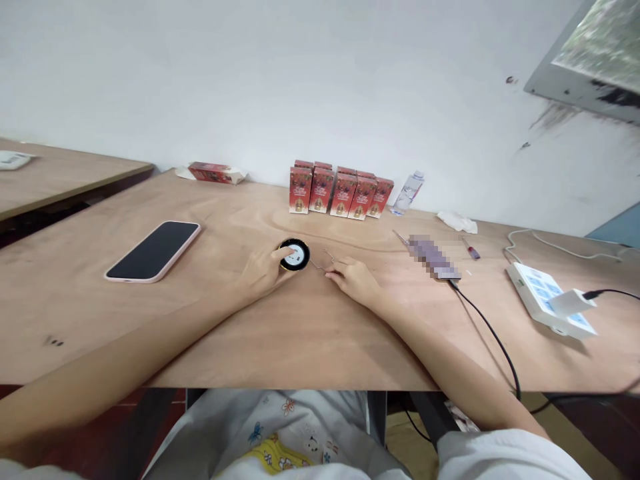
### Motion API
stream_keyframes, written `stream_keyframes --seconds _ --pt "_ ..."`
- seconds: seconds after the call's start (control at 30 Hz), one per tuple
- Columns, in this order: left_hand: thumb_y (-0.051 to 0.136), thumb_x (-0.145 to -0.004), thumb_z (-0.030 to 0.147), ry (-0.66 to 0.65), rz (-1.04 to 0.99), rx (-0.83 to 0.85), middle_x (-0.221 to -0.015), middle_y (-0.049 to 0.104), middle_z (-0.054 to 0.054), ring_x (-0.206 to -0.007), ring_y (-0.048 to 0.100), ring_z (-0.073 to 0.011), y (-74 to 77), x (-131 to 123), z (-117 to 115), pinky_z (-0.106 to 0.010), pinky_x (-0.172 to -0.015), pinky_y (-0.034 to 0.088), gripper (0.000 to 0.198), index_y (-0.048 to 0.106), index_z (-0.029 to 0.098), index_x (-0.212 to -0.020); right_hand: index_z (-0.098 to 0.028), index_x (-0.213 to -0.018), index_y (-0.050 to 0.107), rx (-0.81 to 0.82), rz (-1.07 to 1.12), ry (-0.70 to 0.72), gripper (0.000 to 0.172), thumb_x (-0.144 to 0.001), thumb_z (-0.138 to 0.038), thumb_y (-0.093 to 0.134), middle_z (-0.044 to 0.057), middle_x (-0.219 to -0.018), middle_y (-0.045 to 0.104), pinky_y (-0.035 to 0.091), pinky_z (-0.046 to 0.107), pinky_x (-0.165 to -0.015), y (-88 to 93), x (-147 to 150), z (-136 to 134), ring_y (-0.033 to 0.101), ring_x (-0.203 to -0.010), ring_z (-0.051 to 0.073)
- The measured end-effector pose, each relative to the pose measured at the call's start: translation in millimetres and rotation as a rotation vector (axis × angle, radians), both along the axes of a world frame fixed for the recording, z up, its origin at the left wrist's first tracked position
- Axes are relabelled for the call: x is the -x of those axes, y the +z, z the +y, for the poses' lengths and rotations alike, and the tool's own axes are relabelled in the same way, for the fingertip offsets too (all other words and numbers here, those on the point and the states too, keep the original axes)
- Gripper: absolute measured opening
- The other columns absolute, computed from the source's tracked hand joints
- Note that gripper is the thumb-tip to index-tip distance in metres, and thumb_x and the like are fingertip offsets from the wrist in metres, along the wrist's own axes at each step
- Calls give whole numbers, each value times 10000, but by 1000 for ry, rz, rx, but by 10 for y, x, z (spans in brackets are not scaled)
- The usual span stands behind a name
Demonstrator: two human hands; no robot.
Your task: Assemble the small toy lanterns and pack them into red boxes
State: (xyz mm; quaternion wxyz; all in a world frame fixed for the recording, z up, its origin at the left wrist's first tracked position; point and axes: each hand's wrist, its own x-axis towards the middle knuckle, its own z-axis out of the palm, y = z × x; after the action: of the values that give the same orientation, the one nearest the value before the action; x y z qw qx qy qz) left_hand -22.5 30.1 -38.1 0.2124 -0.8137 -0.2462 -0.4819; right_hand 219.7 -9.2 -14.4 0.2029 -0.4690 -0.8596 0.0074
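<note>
My left hand (261, 273) is closed on a small round device (303, 255) with a black rim and a white face. A finger lies across the white face, and the device is tilted toward me just above the table. To its right, my right hand (357, 280) pinches a thin bent wire (318, 267) between thumb and fingers. One end of the wire reaches toward the device's lower right edge; whether they touch I cannot tell. Another thin metal end (329, 253) shows above my right fingers.
A phone with a pink case (155, 252) lies at left. Several red boxes (345, 193) stand near the wall beside a clear bottle (409, 192). On the right are a partly pixelated cabled phone (434, 259), a small screwdriver (473, 252) and a white power strip (540, 293).
</note>
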Motion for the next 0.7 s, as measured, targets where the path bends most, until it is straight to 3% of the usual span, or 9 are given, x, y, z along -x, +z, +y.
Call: stream_keyframes --seconds 0.17,0.3,0.43,0.7 --pt "613 -851 361 -47 40 75 -1031 682 -88 -895 654 -225 76 -16 -66 -362 -738 504 328 479 227 -1119 -173 -930 702 -20 -25 25 170 -882 -134 543 73 -903 712 499 299 -764 -46 -20 10 660 -868 184" --pt "627 -840 374 -62 120 34 -947 693 -101 -835 635 -216 170 -35 -128 -333 -709 462 378 531 157 -1133 -166 -1004 660 -151 159 76 193 -896 -149 501 74 -889 710 516 297 -745 -91 56 -84 661 -825 176" --pt "573 -877 366 -44 230 36 -937 708 -91 -845 631 -205 161 -45 -125 -329 -717 434 311 565 155 -1104 -184 -984 657 -288 381 156 204 -935 -211 462 69 -875 693 532 297 -769 -81 207 -237 648 -819 157" --pt "561 -882 359 -54 263 39 -940 717 -89 -851 617 -212 142 -58 -130 -330 -699 411 313 579 156 -1120 -201 -893 677 -396 378 222 175 -918 -186 504 102 -1026 669 545 350 -834 -85 293 -279 638 -942 182"
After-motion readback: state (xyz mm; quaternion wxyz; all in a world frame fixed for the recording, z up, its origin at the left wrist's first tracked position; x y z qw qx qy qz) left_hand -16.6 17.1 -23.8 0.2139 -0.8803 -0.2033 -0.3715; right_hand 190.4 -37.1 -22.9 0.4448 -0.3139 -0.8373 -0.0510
